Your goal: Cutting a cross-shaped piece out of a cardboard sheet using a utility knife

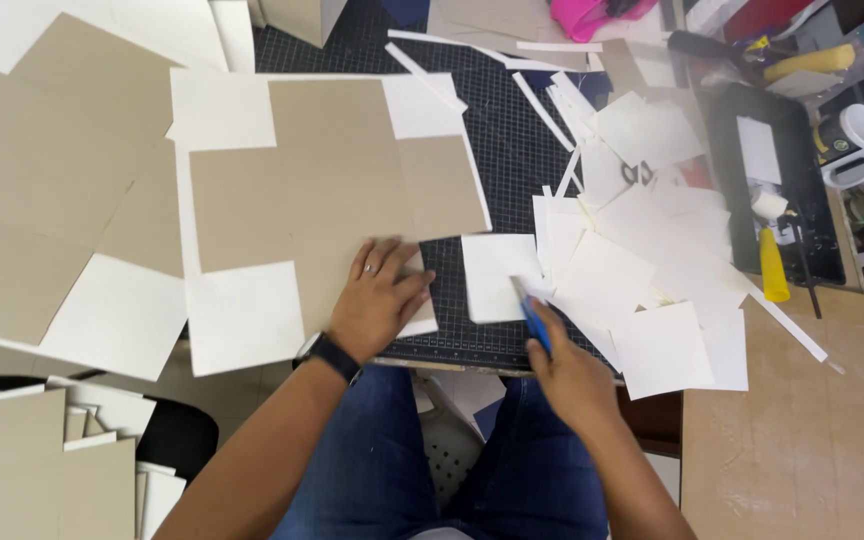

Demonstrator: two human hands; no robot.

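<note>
Left of the mat (497,150), cross-shaped board on white sheets lies stacked, seemingly finished. On the mat's left part one such board (322,190) sits on its sheet, corners looking already cut out. The left hand (377,300) presses flat and open on its lower edge, holding nothing. Right of it, at the mat's near edge, the right hand (564,372) is closed around a blue knife (532,318), tip on a white square (497,275). Right of the mat, white offcuts (642,270) pile up; beyond, a black tray (772,190) holds a yellow tube (773,267).
</note>
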